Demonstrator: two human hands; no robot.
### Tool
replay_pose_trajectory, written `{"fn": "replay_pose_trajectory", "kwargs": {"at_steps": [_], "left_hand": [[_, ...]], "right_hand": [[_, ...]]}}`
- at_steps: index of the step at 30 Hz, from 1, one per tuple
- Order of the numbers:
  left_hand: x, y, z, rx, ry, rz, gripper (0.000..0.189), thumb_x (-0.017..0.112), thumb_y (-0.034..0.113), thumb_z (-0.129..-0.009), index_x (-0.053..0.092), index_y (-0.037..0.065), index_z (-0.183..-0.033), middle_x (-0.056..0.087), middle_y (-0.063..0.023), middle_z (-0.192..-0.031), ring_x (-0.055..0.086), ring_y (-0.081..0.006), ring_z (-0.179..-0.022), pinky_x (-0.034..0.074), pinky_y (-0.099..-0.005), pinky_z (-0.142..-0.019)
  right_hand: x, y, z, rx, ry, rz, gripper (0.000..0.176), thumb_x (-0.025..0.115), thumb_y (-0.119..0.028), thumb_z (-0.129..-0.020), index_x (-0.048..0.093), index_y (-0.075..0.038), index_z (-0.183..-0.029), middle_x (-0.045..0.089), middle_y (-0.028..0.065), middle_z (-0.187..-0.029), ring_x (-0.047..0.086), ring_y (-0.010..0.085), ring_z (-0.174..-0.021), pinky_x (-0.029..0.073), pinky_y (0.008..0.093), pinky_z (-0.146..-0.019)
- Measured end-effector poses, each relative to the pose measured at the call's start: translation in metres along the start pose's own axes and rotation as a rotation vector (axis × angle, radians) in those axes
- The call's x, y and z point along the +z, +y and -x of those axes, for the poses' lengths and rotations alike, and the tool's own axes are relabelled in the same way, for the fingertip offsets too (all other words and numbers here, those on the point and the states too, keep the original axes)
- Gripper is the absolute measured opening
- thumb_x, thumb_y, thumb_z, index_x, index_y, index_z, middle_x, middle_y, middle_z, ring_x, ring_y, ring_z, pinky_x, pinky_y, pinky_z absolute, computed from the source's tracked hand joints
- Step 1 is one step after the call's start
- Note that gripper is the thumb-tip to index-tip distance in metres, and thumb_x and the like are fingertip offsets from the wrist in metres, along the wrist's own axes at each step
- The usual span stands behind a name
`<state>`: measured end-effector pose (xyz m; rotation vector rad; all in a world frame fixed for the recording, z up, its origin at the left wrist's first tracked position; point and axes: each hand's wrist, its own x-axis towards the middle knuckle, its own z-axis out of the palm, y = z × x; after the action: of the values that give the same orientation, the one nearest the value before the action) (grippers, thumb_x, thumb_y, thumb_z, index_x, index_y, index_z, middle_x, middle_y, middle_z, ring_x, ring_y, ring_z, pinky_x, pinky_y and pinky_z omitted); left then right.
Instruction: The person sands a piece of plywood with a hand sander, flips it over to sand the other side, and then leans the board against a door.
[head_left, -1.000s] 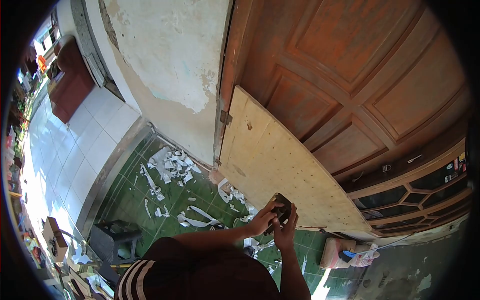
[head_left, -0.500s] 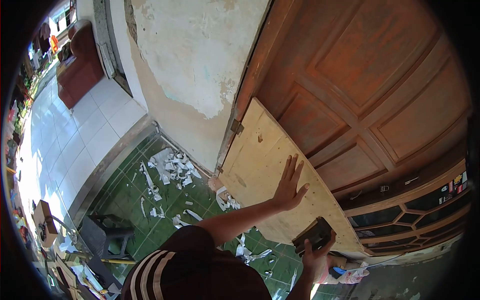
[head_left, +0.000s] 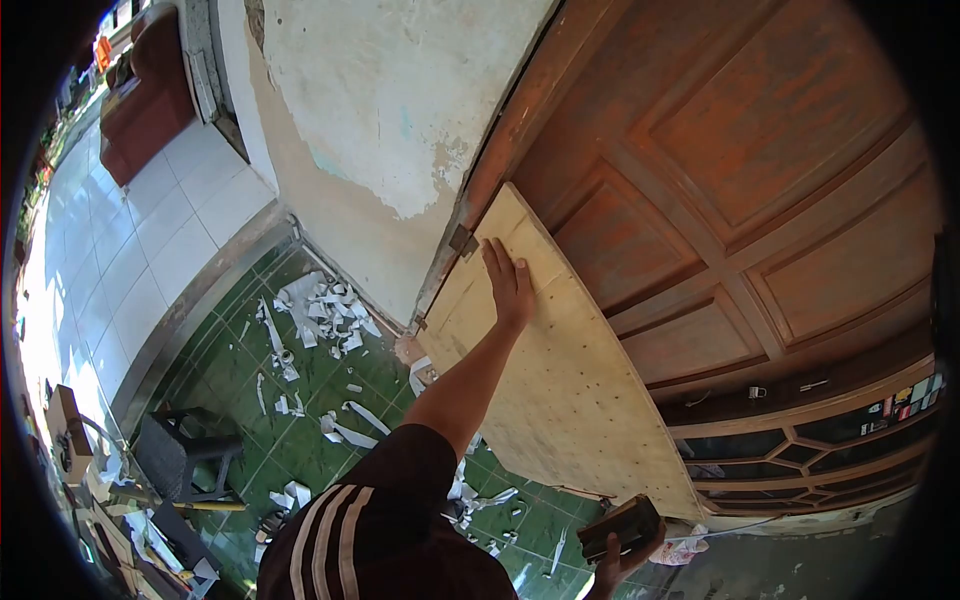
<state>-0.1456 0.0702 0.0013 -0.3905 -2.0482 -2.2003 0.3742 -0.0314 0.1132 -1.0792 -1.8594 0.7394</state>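
Note:
A pale plywood panel (head_left: 560, 370) leans at a slant against the brown wooden door (head_left: 640, 240). Near its upper left end, my left hand (head_left: 510, 292) lies flat on the surface, fingers stretched out. Low on the right, my right hand (head_left: 622, 568) grips a dark box-like block (head_left: 622, 530) from below, just off the panel's lower edge. What the block is I cannot make out. A small metal hinge (head_left: 462, 241) shows at the door frame beside the panel's edge.
White torn strips (head_left: 325, 310) litter the green tiled floor (head_left: 225, 350). A dark plastic stool (head_left: 185, 450) stands to the left, near a cardboard box (head_left: 65, 430). A maroon armchair (head_left: 150, 100) is on the white tiles. Peeling wall (head_left: 380, 120) rises ahead.
My left hand has slid up and left along the panel. My right hand, still gripping the dark block, has moved down, away from the panel's face. The view has shifted slightly.

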Motion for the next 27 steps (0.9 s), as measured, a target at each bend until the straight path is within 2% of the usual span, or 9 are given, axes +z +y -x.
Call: {"fn": "replay_pose_trajectory", "kwargs": {"at_steps": [5,9,14,17,20,23,25,26,27], "left_hand": [[0.004,-0.017,0.138,-0.080,-0.318,-0.056,0.085,0.028,0.053,-0.110,0.000,-0.010,-0.161,-0.011,-0.0331,-0.168,-0.007,-0.0491,-0.157,0.005,-0.0553,-0.127],[-0.046,-0.028,0.170,-0.147,-0.480,-0.045,0.081,0.038,0.048,-0.110,0.012,-0.010,-0.160,0.004,-0.0368,-0.166,0.005,-0.0519,-0.156,0.015,-0.0560,-0.126],[-0.036,0.031,0.020,0.193,0.021,-0.015,0.074,0.042,0.040,-0.109,0.018,-0.010,-0.159,0.010,-0.0319,-0.168,0.010,-0.0484,-0.156,0.017,-0.0533,-0.126],[0.000,0.049,0.009,0.236,0.008,0.039,0.075,0.038,0.043,-0.110,0.017,-0.010,-0.159,0.008,-0.0321,-0.168,0.009,-0.0490,-0.156,0.014,-0.0541,-0.126],[0.023,0.023,0.068,0.152,0.011,-0.079,0.078,0.035,0.046,-0.110,0.014,-0.010,-0.159,0.005,-0.0329,-0.168,0.006,-0.0505,-0.156,0.011,-0.0553,-0.127],[0.015,-0.001,0.174,-0.052,-0.255,-0.077,0.082,0.035,0.050,-0.110,0.010,-0.009,-0.160,0.001,-0.0342,-0.168,0.001,-0.0525,-0.156,0.008,-0.0567,-0.127],[-0.013,-0.013,0.248,-0.271,-0.573,-0.079,0.087,0.039,0.056,-0.107,0.006,-0.001,-0.164,0.001,-0.0353,-0.167,0.015,-0.0534,-0.154,0.029,-0.0536,-0.122],[-0.025,-0.044,0.287,-0.483,-0.899,-0.096,0.088,0.043,0.056,-0.106,0.006,0.002,-0.165,0.004,-0.0365,-0.167,0.026,-0.0542,-0.150,0.039,-0.0523,-0.116],[-0.030,-0.066,0.313,-0.658,-1.052,-0.241,0.085,0.048,0.051,-0.105,0.010,0.002,-0.164,0.007,-0.0371,-0.166,0.032,-0.0550,-0.147,0.039,-0.0529,-0.116]], "right_hand": [[0.014,0.011,0.021,0.029,-0.126,0.055,0.101,0.079,-0.027,-0.071,0.031,-0.001,-0.156,0.045,0.0183,-0.144,0.045,0.0353,-0.135,0.034,0.0475,-0.116],[0.030,0.008,0.013,-0.013,-0.239,0.100,0.101,0.078,-0.023,-0.071,0.029,-0.001,-0.157,0.045,0.0204,-0.143,0.047,0.0352,-0.131,0.035,0.0465,-0.115],[0.038,0.001,0.007,-0.036,-0.260,0.145,0.102,0.081,-0.022,-0.072,0.029,-0.001,-0.157,0.047,0.0203,-0.143,0.049,0.0335,-0.131,0.036,0.0449,-0.114],[0.036,0.003,0.014,-0.028,-0.247,0.111,0.102,0.082,-0.021,-0.073,0.028,-0.002,-0.157,0.048,0.0208,-0.142,0.049,0.0332,-0.131,0.036,0.0449,-0.115],[0.030,0.008,0.024,0.018,-0.264,0.132,0.103,0.082,-0.020,-0.073,0.027,-0.002,-0.157,0.048,0.0204,-0.143,0.049,0.0330,-0.132,0.036,0.0453,-0.115],[0.032,0.005,0.030,0.081,-0.276,0.077,0.101,0.082,-0.020,-0.073,0.029,-0.001,-0.156,0.048,0.0205,-0.143,0.049,0.0335,-0.131,0.037,0.0455,-0.114],[0.034,0.003,0.034,0.091,-0.268,0.080,0.101,0.083,-0.021,-0.071,0.032,-0.001,-0.155,0.051,0.0204,-0.139,0.052,0.0344,-0.127,0.040,0.0464,-0.111],[0.035,0.007,0.034,0.069,-0.256,0.120,0.101,0.084,-0.022,-0.069,0.034,-0.001,-0.154,0.053,0.0203,-0.135,0.054,0.0350,-0.123,0.042,0.0472,-0.108],[0.034,0.008,0.034,0.051,-0.246,0.162,0.101,0.086,-0.023,-0.067,0.037,-0.002,-0.153,0.055,0.0202,-0.131,0.056,0.0357,-0.119,0.044,0.0480,-0.106]]}}
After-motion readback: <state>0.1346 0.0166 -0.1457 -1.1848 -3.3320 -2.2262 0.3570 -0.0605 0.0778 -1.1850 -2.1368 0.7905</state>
